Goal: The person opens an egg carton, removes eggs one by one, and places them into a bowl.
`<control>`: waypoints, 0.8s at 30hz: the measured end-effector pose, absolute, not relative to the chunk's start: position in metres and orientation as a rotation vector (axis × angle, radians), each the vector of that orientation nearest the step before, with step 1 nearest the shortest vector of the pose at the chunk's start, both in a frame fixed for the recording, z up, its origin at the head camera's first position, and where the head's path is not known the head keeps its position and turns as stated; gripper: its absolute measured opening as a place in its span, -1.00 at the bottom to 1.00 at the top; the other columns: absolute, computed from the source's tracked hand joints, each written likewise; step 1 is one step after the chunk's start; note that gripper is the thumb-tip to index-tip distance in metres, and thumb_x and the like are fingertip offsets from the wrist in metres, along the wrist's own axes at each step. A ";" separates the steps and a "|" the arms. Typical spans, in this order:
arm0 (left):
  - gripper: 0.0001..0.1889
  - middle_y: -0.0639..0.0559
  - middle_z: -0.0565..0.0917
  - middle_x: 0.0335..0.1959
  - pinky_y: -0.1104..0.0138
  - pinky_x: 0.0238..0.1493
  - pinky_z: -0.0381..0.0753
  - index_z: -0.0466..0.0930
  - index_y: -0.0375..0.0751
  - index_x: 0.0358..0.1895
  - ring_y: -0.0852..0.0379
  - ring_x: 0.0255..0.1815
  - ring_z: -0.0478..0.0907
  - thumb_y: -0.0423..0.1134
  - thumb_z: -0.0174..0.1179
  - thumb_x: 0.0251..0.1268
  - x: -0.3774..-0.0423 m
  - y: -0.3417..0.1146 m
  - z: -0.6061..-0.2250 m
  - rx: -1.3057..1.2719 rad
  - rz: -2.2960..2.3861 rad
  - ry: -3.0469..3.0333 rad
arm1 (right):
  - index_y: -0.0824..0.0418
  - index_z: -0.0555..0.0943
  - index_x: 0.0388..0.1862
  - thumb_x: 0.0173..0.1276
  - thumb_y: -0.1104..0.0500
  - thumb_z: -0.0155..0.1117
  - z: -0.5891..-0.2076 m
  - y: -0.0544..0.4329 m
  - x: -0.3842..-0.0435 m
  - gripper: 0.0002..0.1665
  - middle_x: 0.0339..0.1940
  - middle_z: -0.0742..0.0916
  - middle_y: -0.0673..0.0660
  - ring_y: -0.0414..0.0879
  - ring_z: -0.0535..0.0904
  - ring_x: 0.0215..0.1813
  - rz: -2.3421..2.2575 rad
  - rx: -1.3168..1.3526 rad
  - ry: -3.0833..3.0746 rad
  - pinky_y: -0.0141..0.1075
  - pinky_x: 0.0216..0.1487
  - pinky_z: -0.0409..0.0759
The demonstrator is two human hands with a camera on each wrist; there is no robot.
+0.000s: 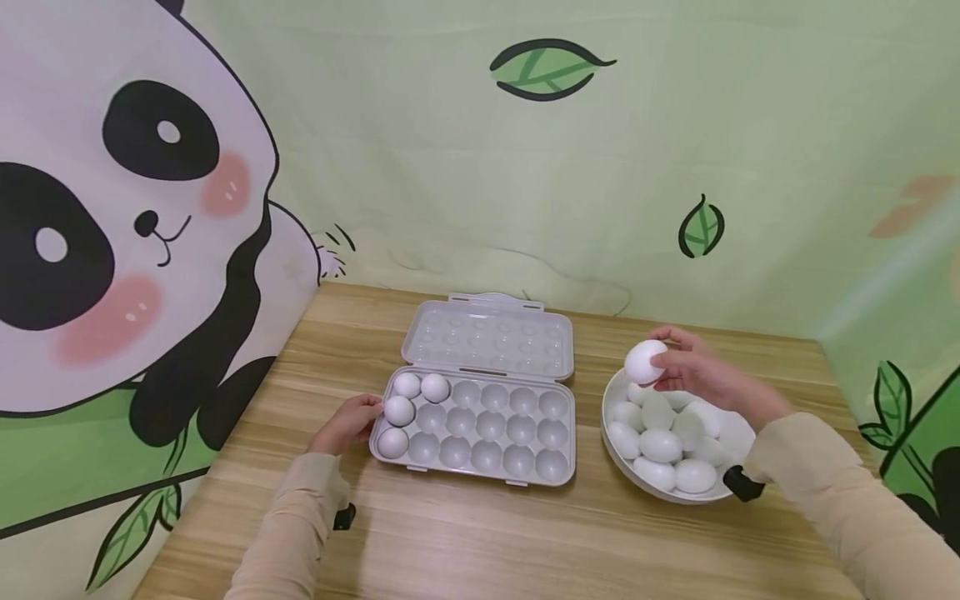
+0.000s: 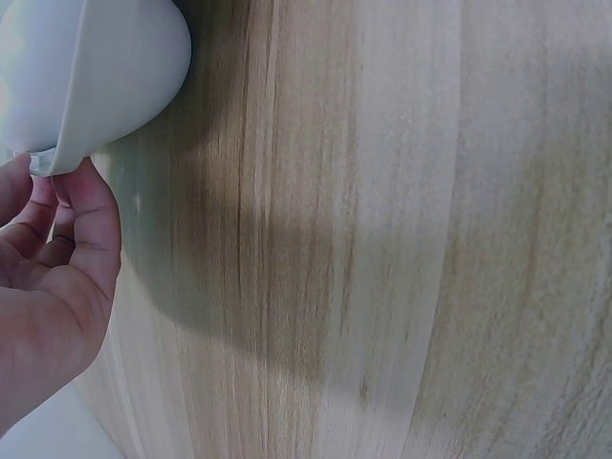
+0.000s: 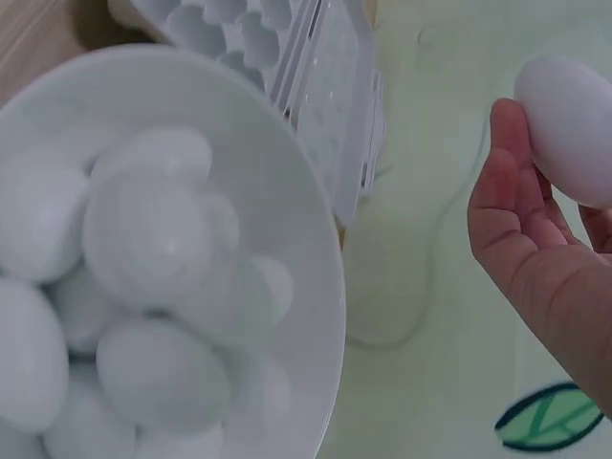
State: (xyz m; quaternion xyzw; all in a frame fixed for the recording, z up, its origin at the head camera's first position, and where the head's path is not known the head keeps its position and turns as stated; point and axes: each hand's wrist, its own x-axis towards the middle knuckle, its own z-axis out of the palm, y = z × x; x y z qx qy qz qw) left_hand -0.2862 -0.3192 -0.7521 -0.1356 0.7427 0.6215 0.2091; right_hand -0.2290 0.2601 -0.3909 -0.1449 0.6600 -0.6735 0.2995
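My right hand (image 1: 692, 368) holds a white egg (image 1: 645, 363) between thumb and fingers, above the far left rim of a white bowl (image 1: 609, 446). In the right wrist view, the egg (image 3: 574, 129) appears off to the side of the bowl. Many eggs (image 1: 660, 446) are heaped in that bowl. My left hand (image 1: 350, 423) pinches the left rim of a grey plastic egg carton (image 1: 480, 477), as the left wrist view shows its fingers (image 2: 94, 215) at the edge. Several eggs (image 1: 399, 410) sit in the carton's left cups, one of them in the second column.
The carton's lid (image 1: 487, 337) is hinged back flat toward the wall. A wooden table (image 1: 465, 542) carries the carton and the bowl. Behind it hangs a green cloth (image 1: 420, 167) printed with a panda and leaves.
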 end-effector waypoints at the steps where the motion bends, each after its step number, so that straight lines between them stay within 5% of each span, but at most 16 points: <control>1: -0.61 -0.02 0.53 -0.27 0.23 -0.35 0.55 0.40 -0.14 -0.09 0.11 -0.31 0.53 0.03 0.13 0.12 -0.281 -0.315 -0.739 -0.361 1.721 2.078 | 0.08 0.26 -0.12 0.30 0.32 -0.10 -0.392 0.265 -0.228 -0.78 -0.34 0.64 -0.03 -0.15 0.62 -0.30 -1.759 -0.374 1.782 -0.34 -0.25 0.56; 7: -0.67 -0.03 0.53 -0.32 0.24 -0.40 0.52 0.39 -0.20 -0.09 0.11 -0.37 0.51 -0.03 0.03 0.23 -0.268 -0.306 -0.712 -0.291 1.696 2.111 | 0.08 0.23 -0.10 0.30 0.28 -0.02 -0.400 0.295 -0.225 -0.76 -0.28 0.59 -0.06 -0.17 0.61 -0.27 -1.562 -0.290 1.955 -0.33 -0.22 0.56; 17: -0.50 -0.09 0.53 -0.20 0.18 -0.40 0.55 0.42 -0.05 -0.07 0.01 -0.32 0.54 0.15 0.21 -0.05 -0.316 -0.347 -0.825 -0.441 1.692 2.078 | 0.37 0.22 0.01 0.21 0.20 0.12 -0.402 0.325 -0.219 -0.53 -0.25 0.55 0.00 -0.18 0.49 -0.28 -1.270 -0.237 2.126 -0.26 -0.23 0.53; 20: -0.59 -0.04 0.54 -0.27 0.21 -0.41 0.53 0.43 -0.05 -0.11 0.06 -0.36 0.53 0.09 0.18 0.03 -0.300 -0.334 -0.788 -0.402 1.709 2.075 | 0.38 0.25 -0.01 0.17 0.17 0.17 -0.404 0.330 -0.217 -0.50 -0.24 0.53 0.07 -0.12 0.47 -0.25 -1.174 -0.220 2.166 -0.22 -0.21 0.51; 24: -0.70 -0.04 0.51 -0.33 0.25 -0.40 0.49 0.40 -0.19 -0.10 0.11 -0.40 0.48 -0.06 0.04 0.23 -0.256 -0.295 -0.687 -0.270 1.720 2.100 | 0.37 0.26 -0.04 0.14 0.14 0.19 -0.407 0.334 -0.214 -0.50 -0.26 0.49 0.12 -0.07 0.43 -0.23 -1.089 -0.222 2.188 -0.20 -0.21 0.46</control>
